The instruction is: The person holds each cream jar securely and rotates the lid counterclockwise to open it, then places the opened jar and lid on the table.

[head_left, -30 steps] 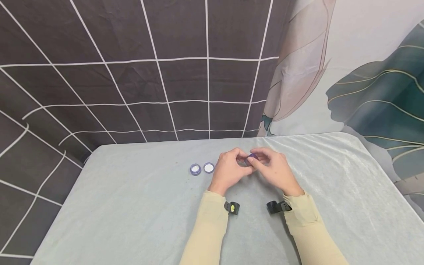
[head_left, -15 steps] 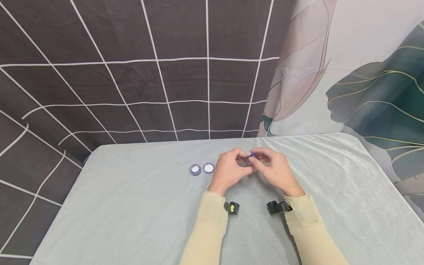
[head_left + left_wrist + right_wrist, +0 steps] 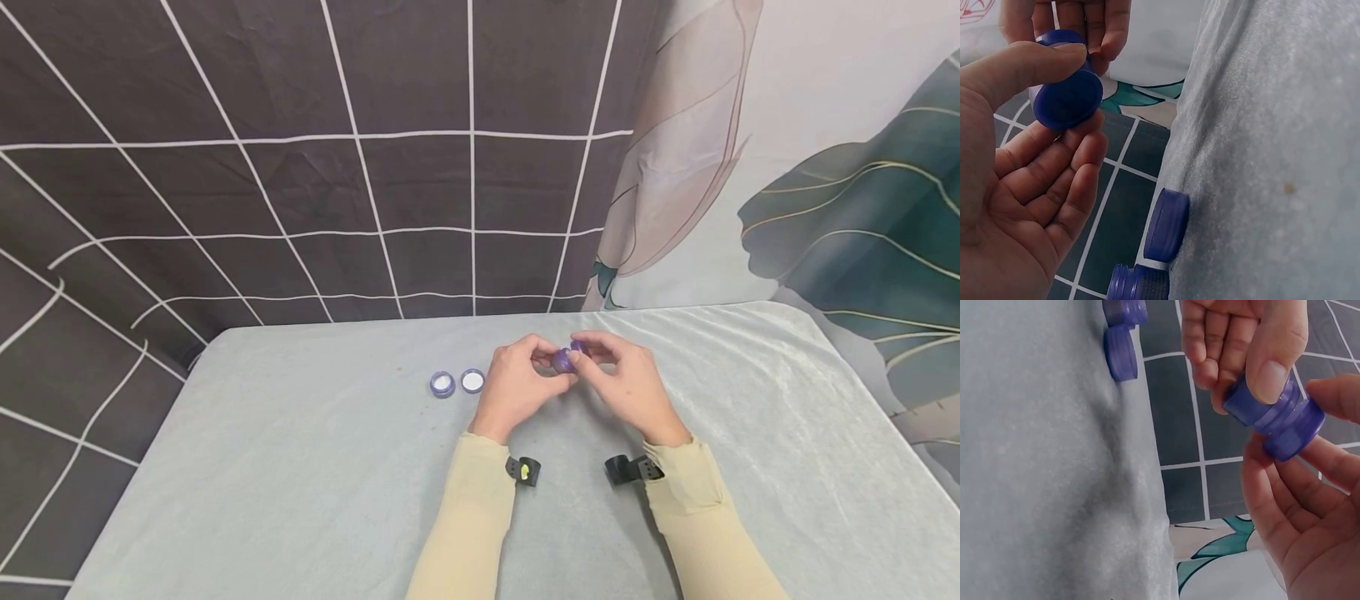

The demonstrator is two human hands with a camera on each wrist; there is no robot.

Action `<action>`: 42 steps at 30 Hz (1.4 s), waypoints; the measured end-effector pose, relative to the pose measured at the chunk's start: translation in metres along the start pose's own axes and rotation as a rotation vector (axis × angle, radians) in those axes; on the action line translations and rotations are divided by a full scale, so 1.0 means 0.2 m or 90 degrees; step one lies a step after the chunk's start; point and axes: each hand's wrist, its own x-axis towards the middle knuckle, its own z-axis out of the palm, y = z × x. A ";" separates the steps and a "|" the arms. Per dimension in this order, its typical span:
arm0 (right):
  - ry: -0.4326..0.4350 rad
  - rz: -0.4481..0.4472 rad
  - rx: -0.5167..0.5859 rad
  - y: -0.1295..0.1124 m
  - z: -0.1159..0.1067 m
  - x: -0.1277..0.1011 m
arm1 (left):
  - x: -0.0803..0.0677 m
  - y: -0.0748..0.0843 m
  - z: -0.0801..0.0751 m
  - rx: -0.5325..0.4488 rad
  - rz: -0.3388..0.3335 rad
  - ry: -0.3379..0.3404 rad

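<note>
Between both hands is a small blue-purple jar (image 3: 564,361) with its screw lid (image 3: 577,345). My left hand (image 3: 521,379) pinches the jar between thumb and fingers; its round base (image 3: 1067,101) faces the left wrist camera. The lid (image 3: 1297,430) is pinched by my right hand (image 3: 618,379). In the right wrist view the lid sits tilted against the jar's mouth (image 3: 1275,412), and the head view shows them slightly parted. What the jar contains is hidden.
Left of my hands, a second open jar (image 3: 442,384) with white inside stands on the cloth-covered table (image 3: 315,467). Beside it lies another lid (image 3: 472,381), its white inside facing up. A dark grid-patterned cloth (image 3: 420,183) hangs behind the table.
The right hand has tipped the lid up and away to the far right of the jar, so more of both shows. The left hand stays almost in place.
</note>
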 end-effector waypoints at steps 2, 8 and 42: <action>0.010 -0.005 -0.005 0.00 0.00 0.00 | 0.00 0.00 0.00 0.000 -0.003 0.000; 0.041 -0.017 -0.001 0.00 0.01 0.00 | 0.00 0.00 0.00 0.001 -0.011 0.001; 0.053 0.076 0.081 0.04 0.02 0.00 | 0.01 0.00 0.00 0.036 -0.019 -0.002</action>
